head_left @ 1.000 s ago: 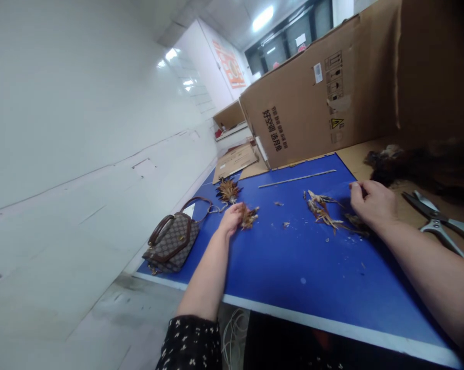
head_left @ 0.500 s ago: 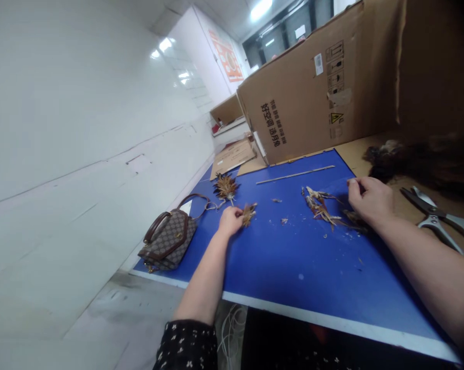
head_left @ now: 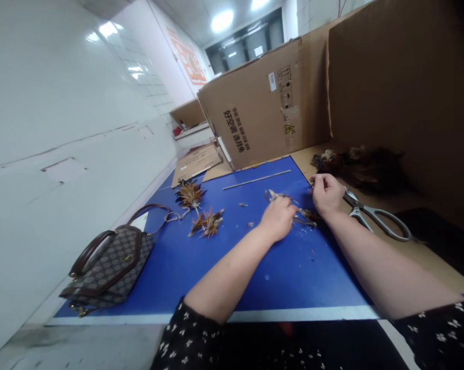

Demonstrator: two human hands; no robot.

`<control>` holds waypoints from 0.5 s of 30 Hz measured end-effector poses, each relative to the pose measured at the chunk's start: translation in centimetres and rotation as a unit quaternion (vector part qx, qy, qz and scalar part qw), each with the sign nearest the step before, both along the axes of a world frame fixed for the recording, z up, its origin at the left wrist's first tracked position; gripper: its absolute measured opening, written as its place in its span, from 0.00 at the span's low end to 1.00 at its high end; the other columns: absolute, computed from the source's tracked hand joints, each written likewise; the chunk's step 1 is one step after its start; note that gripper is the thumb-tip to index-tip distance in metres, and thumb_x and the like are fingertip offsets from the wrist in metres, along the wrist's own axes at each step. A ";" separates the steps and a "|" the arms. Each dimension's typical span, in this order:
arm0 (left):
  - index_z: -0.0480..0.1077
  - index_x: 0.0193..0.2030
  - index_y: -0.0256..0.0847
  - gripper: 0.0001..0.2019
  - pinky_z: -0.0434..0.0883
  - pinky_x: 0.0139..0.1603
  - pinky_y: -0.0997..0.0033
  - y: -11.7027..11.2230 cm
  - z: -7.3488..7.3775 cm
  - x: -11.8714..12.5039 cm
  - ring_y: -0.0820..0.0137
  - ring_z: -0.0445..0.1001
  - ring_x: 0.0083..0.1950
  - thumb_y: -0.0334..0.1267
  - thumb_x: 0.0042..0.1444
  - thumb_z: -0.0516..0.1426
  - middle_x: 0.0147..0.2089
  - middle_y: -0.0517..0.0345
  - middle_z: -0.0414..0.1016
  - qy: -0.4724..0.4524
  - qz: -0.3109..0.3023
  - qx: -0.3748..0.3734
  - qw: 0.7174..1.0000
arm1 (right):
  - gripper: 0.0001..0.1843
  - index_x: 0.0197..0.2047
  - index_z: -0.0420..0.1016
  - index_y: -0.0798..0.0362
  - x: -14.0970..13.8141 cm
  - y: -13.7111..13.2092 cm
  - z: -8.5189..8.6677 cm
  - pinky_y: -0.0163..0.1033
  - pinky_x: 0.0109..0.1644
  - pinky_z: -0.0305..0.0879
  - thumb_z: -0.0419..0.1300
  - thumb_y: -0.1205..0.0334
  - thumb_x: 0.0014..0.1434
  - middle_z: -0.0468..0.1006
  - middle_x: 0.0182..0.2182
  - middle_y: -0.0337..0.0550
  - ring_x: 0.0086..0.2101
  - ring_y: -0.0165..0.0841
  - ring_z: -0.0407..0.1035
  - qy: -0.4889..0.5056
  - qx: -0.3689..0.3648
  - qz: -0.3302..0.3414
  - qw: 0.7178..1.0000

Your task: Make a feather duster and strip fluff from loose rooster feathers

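Across the flat blue tabletop (head_left: 312, 282), the bare left hand (head_left: 278, 220) has moved from the small rust-brown feather tuft (head_left: 207, 224), now lying free, shifting work to scattered cream-brown feathers (head_left: 308, 215) beside the curled bare right hand (head_left: 327, 195), both grips unclear.

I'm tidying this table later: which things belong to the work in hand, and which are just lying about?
Likely work: feathers by the left hand; larger feather bundle; smaller feather bundle; dark feather heap; scissors.

Apparently just lying about: handbag; cardboard box; thin stick (unclear).
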State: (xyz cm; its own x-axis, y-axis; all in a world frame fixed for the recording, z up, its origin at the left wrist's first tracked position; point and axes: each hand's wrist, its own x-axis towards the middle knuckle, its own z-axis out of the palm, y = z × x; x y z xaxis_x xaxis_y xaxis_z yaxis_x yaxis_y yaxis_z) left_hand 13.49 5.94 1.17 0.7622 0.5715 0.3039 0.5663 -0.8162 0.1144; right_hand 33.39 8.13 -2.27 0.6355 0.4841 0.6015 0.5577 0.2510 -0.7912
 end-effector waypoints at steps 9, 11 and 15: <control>0.79 0.36 0.43 0.12 0.70 0.52 0.53 2.3 -1.5 4.1 0.54 0.70 0.51 0.26 0.62 0.54 0.43 0.40 0.75 0.000 -0.028 -0.031 0.999 | 0.17 0.36 0.79 0.51 -0.1 -0.3 0.4 0.43 0.41 0.71 0.53 0.53 0.68 0.84 0.33 0.48 0.34 0.40 0.77 -0.003 0.007 0.008 1.000; 0.79 0.37 0.44 0.11 0.70 0.55 0.51 2.7 -1.2 3.2 0.53 0.71 0.52 0.27 0.62 0.56 0.46 0.41 0.77 -0.031 -0.014 -0.047 0.998 | 0.16 0.36 0.79 0.51 0.0 -0.3 0.4 0.43 0.41 0.71 0.53 0.54 0.68 0.84 0.33 0.47 0.35 0.40 0.77 -0.006 0.005 0.002 1.000; 0.77 0.38 0.43 0.07 0.73 0.55 0.56 3.7 0.1 0.3 0.58 0.76 0.47 0.28 0.60 0.58 0.43 0.48 0.81 -0.113 0.022 -0.082 0.990 | 0.16 0.36 0.80 0.50 0.2 -0.2 0.1 0.42 0.41 0.71 0.53 0.54 0.68 0.85 0.33 0.47 0.34 0.39 0.78 -0.019 -0.004 -0.010 1.000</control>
State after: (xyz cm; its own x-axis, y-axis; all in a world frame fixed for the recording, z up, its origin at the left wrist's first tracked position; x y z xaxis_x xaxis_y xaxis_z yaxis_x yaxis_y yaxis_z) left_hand 13.80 9.59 1.28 0.6588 0.6583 0.3642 0.5450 -0.7513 0.3721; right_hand 33.62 7.93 -2.17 0.6214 0.4769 0.6217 0.5927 0.2328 -0.7710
